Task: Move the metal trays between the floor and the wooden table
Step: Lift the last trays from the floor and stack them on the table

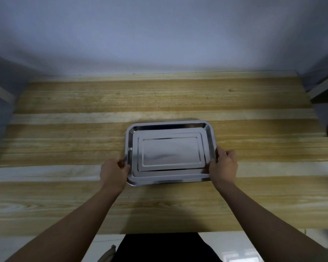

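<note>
A rectangular metal tray (170, 152) with stepped ridges in its base lies over the middle of the wooden table (64, 148). My left hand (113, 172) grips the tray's left rim, thumb on top and fingers curled under. My right hand (223, 166) grips the right rim near the front corner in the same way. I cannot tell whether the tray rests on the wood or is held just above it. Only this one tray is in view.
A pale wall rises right behind the table's far edge. Grey side panels stand at the left and right ends, with a dark shelf (324, 95) at the right. White floor (235, 248) shows below the table's front edge, beside my dark clothing.
</note>
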Demonstrator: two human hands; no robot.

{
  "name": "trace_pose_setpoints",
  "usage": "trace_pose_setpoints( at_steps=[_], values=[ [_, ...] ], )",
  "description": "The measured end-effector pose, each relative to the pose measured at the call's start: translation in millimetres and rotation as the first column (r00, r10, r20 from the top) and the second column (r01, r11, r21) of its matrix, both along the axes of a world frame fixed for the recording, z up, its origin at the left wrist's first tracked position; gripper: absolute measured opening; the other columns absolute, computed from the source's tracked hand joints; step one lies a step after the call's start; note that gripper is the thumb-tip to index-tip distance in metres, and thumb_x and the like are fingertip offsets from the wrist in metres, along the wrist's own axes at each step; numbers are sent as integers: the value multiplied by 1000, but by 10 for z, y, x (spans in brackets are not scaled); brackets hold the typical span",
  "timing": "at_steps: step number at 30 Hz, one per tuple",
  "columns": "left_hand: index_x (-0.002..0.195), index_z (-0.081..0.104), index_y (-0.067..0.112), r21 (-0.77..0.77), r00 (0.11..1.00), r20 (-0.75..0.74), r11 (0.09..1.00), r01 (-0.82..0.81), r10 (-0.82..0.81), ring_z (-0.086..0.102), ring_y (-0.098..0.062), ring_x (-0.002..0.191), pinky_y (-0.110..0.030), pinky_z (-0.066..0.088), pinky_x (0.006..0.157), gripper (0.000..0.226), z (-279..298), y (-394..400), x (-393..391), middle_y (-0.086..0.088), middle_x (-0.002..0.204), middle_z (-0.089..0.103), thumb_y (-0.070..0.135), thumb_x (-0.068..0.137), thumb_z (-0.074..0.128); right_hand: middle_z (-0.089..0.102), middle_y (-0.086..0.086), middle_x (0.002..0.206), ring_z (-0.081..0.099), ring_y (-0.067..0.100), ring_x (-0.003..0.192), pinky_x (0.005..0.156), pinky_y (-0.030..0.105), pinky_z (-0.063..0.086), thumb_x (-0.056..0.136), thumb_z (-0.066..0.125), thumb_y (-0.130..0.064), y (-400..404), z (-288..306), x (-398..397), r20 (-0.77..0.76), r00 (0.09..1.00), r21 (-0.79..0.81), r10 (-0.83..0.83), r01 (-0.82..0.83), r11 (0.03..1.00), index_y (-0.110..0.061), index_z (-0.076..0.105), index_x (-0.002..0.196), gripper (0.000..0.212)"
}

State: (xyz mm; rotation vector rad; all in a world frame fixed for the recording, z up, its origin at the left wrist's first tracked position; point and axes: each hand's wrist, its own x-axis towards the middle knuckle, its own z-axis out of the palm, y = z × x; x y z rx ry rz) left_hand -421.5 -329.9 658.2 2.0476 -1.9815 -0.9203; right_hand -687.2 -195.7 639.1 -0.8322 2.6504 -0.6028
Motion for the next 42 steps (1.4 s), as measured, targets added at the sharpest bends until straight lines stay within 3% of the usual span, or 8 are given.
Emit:
trace_pose_setpoints(
  at_steps=[8, 12, 17, 20, 26, 30, 34, 42],
  values=[
    [103, 77, 16, 13, 996, -1, 996, -90, 90, 60, -13, 66, -19, 37, 52, 22, 31, 15, -63, -2, 77, 72, 13, 86, 65, 49, 17, 114, 52, 33, 105, 95, 40, 48, 85, 55, 8, -69, 76, -21, 103, 989, -35, -103, 108, 994, 0, 65, 112, 30],
    [95, 78, 13, 161, 943, -109, 942, -295, 314, 70, -21, 74, -34, 59, 71, 17, 35, -56, -55, -7, 85, 76, 9, 80, 70, 50, 15, 117, 54, 30, 104, 93, 39, 50, 83, 59, 4, -93, 140, -29, 180, 967, -56, -180, 192, 980, -4, 62, 117, 35],
    [77, 68, 10, 302, 841, -218, 854, -424, 495, 64, -26, 77, -31, 48, 64, 11, 31, -93, -70, -10, 81, 69, 6, 69, 75, 58, 3, 95, 61, 25, 88, 62, 30, 49, 87, 64, -21, -206, 375, 49, 310, 925, -209, -221, 293, 933, -15, 50, 98, 20],
    [89, 66, 2, 263, 782, -268, 823, -503, 563, 60, -28, 76, -30, 44, 62, 22, 87, -108, -108, -7, 80, 63, 11, 71, 73, 58, 0, 79, 62, 22, 75, 66, 49, 56, 91, 61, -33, -283, 539, 117, 410, 901, -309, -144, 286, 907, -20, 48, 86, 19],
    [111, 60, 1, 272, 666, -386, 769, -579, 638, 58, -27, 84, -33, 48, 71, 32, 277, -190, -118, -14, 99, 63, -4, 81, 52, 63, 14, 84, 63, 34, 76, 66, 51, 57, 92, 60, -37, -225, 689, 290, 460, 888, -456, 10, 227, 861, -22, 54, 86, 18],
    [108, 60, 2, 217, 686, -400, 790, -573, 608, 50, -22, 73, -30, 40, 63, 28, 361, -181, -125, -10, 87, 59, -3, 84, 45, 64, 26, 90, 62, 42, 84, 75, 55, 54, 94, 57, -38, -160, 637, 322, 533, 846, -439, -28, 304, 846, -14, 62, 86, 26],
    [113, 59, 0, 223, 700, -434, 820, -527, 568, 56, -23, 81, -25, 44, 53, 34, 364, -158, -124, -22, 108, 65, -7, 82, 49, 58, 13, 82, 55, 26, 74, 67, 48, 54, 95, 55, -37, -144, 599, 295, 525, 845, -412, -102, 356, 839, -15, 56, 85, 24],
    [111, 61, 8, 228, 779, -411, 881, -414, 473, 62, -7, 55, -18, 44, 43, 27, 320, -10, -140, -12, 95, 70, -3, 87, 56, 54, -6, 90, 54, 8, 78, 77, 32, 48, 93, 57, -13, -122, 460, 99, 437, 880, -334, -187, 351, 875, -12, 49, 112, 20]
  ],
)
